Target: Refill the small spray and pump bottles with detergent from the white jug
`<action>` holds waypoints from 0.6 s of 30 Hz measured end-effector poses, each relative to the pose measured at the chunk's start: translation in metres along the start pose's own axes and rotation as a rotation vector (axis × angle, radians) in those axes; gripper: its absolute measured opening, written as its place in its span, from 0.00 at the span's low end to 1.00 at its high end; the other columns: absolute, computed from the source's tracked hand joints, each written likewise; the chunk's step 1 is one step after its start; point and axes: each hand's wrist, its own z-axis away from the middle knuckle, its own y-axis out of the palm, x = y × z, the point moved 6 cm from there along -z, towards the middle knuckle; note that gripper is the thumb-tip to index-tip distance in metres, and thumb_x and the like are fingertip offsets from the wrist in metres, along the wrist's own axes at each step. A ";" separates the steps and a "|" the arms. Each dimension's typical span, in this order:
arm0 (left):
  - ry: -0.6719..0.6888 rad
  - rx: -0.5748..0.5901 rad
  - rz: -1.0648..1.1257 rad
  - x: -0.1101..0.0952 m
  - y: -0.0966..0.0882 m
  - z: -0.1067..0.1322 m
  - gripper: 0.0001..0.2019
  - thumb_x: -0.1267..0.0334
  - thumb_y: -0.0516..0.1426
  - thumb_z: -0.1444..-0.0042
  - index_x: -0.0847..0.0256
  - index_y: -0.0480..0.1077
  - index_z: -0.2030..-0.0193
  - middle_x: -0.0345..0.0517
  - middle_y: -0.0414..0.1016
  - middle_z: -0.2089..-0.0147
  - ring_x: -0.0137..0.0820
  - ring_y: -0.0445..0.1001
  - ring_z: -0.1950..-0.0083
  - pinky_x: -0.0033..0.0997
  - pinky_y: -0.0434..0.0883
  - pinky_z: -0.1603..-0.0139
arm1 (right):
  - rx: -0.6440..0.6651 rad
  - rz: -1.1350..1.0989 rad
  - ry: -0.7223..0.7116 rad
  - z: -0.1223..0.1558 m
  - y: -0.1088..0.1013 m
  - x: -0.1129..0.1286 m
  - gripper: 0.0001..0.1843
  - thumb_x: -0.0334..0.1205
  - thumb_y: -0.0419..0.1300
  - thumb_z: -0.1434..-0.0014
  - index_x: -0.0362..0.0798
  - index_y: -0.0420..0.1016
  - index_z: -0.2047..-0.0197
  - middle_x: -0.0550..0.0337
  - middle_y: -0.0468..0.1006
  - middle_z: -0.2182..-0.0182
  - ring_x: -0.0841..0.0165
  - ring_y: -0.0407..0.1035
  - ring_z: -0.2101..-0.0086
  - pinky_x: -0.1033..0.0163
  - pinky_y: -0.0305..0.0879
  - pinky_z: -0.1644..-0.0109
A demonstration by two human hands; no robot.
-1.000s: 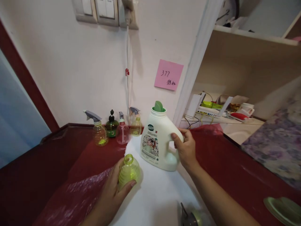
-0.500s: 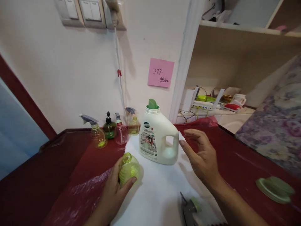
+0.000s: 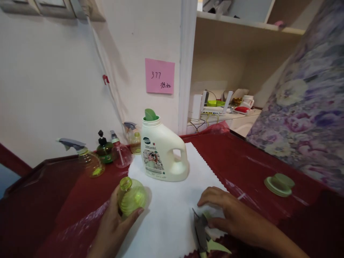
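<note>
The left hand [image 3: 113,224] wraps its fingers round an uncapped, empty-looking yellow-green bottle [image 3: 130,197] standing on the white cloth [image 3: 172,215], while the right hand [image 3: 223,211] lays loosely curled fingers on a spray trigger head [image 3: 202,234], the cream detergent jug [image 3: 162,150] standing open beyond bare cloth.

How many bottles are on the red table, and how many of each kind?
Small bottles along the wall: 4
Small green bottle without a top, in the left hand: 1
Big white jug: 1
Total: 6 bottles
</note>
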 end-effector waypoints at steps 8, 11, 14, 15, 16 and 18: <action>-0.007 0.008 0.005 -0.004 0.001 0.000 0.44 0.46 0.64 0.47 0.53 0.49 0.28 0.57 0.58 0.27 0.54 0.60 0.28 0.61 0.56 0.27 | -0.002 0.125 0.045 0.000 0.018 -0.012 0.30 0.19 0.58 0.60 0.55 0.79 0.56 0.63 0.79 0.57 0.60 0.71 0.53 0.54 0.63 0.46; -0.011 -0.025 0.014 -0.002 -0.002 -0.001 0.45 0.45 0.66 0.50 0.55 0.53 0.30 0.59 0.60 0.29 0.56 0.60 0.28 0.63 0.55 0.28 | 0.004 0.130 0.040 -0.002 0.024 -0.013 0.27 0.20 0.57 0.60 0.54 0.80 0.58 0.62 0.79 0.58 0.61 0.70 0.53 0.54 0.61 0.47; 0.006 -0.001 0.000 -0.001 -0.002 -0.001 0.42 0.47 0.66 0.48 0.56 0.53 0.31 0.60 0.59 0.28 0.55 0.60 0.28 0.61 0.54 0.27 | -0.014 0.149 0.024 -0.002 0.022 -0.013 0.24 0.21 0.58 0.57 0.54 0.80 0.60 0.61 0.79 0.60 0.61 0.70 0.55 0.54 0.61 0.48; 0.006 0.013 -0.004 0.000 -0.001 -0.001 0.43 0.48 0.66 0.48 0.56 0.52 0.31 0.60 0.59 0.28 0.54 0.60 0.28 0.60 0.54 0.27 | -0.035 0.152 0.012 -0.001 0.018 -0.013 0.23 0.21 0.59 0.55 0.54 0.80 0.59 0.61 0.79 0.59 0.61 0.70 0.55 0.54 0.61 0.48; 0.003 0.020 -0.001 0.002 0.000 -0.001 0.43 0.48 0.66 0.48 0.56 0.52 0.30 0.60 0.58 0.28 0.54 0.60 0.28 0.60 0.54 0.27 | -0.067 0.153 -0.008 -0.001 0.012 -0.012 0.22 0.23 0.61 0.52 0.55 0.80 0.57 0.60 0.79 0.59 0.60 0.70 0.54 0.53 0.62 0.48; -0.003 0.011 0.023 0.005 0.001 -0.001 0.44 0.47 0.66 0.48 0.55 0.50 0.30 0.60 0.58 0.27 0.55 0.58 0.27 0.61 0.54 0.27 | -0.160 0.143 -0.067 0.000 -0.006 -0.006 0.16 0.30 0.63 0.45 0.56 0.80 0.55 0.59 0.80 0.59 0.59 0.70 0.54 0.53 0.64 0.49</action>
